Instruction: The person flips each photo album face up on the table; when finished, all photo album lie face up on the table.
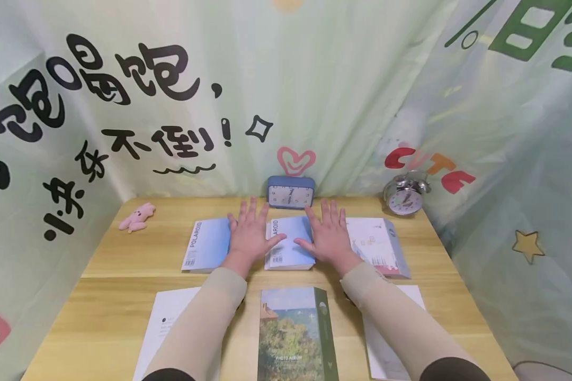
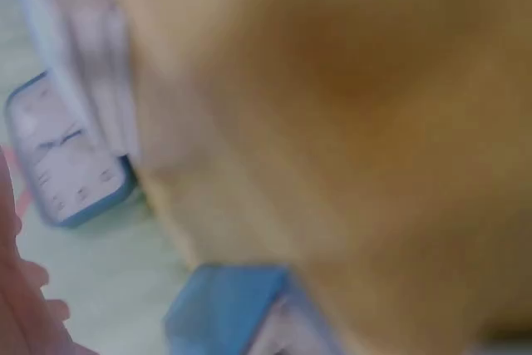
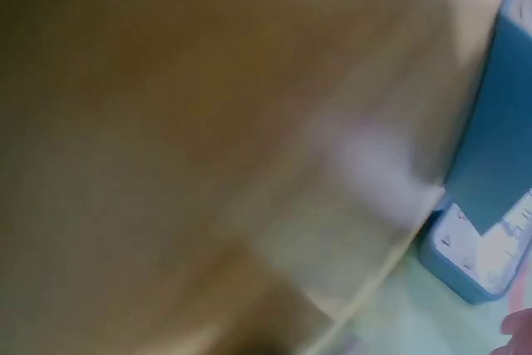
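Both hands are held out side by side in the head view, palms down with fingers spread. My left hand (image 1: pixel 250 236) is over the gap between two blue albums marked POLAROID, the left one (image 1: pixel 205 248) and the middle one (image 1: pixel 286 254). Opposite it, my right hand (image 1: pixel 331 236) overlaps the middle album's right edge and the left edge of a white album (image 1: pixel 374 238). The thumbs point toward each other above the middle album. Neither hand grips anything. Only fingertips (image 3: pixel 517 330) show in the right wrist view, and part of the left hand (image 2: pixel 25 301) in the left.
A photo album with a painted cover (image 1: pixel 291 330) lies in front, between white albums at left (image 1: pixel 159 323) and right (image 1: pixel 381 346), partly under the forearms. Behind stand a blue clock (image 1: pixel 291 194) and a silver alarm clock (image 1: pixel 405 198). A pink plush toy (image 1: pixel 137 217) lies back left.
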`<state>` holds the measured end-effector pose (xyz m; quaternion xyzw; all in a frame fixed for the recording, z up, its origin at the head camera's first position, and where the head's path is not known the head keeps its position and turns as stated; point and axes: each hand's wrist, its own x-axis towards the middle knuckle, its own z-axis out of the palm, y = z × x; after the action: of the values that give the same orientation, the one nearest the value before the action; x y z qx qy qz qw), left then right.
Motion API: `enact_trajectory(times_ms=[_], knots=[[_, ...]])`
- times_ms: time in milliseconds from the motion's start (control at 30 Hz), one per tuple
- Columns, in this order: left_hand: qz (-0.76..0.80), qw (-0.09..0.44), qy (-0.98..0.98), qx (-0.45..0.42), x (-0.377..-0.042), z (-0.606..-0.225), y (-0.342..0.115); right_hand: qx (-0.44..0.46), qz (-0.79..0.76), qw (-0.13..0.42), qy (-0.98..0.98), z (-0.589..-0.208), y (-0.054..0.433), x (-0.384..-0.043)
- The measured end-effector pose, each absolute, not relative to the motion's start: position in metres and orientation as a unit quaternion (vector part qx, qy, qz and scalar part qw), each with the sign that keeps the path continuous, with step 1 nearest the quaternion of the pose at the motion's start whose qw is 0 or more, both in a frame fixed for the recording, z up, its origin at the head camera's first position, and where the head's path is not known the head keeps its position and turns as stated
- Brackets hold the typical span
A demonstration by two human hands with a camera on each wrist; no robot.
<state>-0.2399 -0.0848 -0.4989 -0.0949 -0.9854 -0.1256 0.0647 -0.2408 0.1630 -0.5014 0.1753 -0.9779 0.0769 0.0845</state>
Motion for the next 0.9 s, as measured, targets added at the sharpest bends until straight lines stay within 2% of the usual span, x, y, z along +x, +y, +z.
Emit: enact_trajectory(times_ms=[233, 367, 433, 733, 900], knots=[[-0.263, 0.059, -0.963, -0.028, -0.237, -0.458, -0.118, 0.162, 0.143, 0.093, -0.972, -0.471, 0.133, -0.239], [-0.339, 0.079, -0.937, 0.032, -0.234, -0.446, -0.141, 0.15, 0.228, 0.062, -0.96, -0.453, 0.105, -0.237], [-0.349, 0.073, -0.933, 0.055, -0.232, -0.444, -0.152, 0.129, 0.277, 0.04, -0.951, -0.451, 0.09, -0.234], [-0.277, -0.072, -0.949, 0.135, -0.214, -0.463, -0.204, 0.093, 0.475, -0.106, -0.868, -0.466, 0.017, -0.214], [-0.292, -0.123, -0.939, 0.136, -0.207, -0.471, -0.22, 0.069, 0.525, -0.181, -0.829, -0.481, -0.009, -0.201]])
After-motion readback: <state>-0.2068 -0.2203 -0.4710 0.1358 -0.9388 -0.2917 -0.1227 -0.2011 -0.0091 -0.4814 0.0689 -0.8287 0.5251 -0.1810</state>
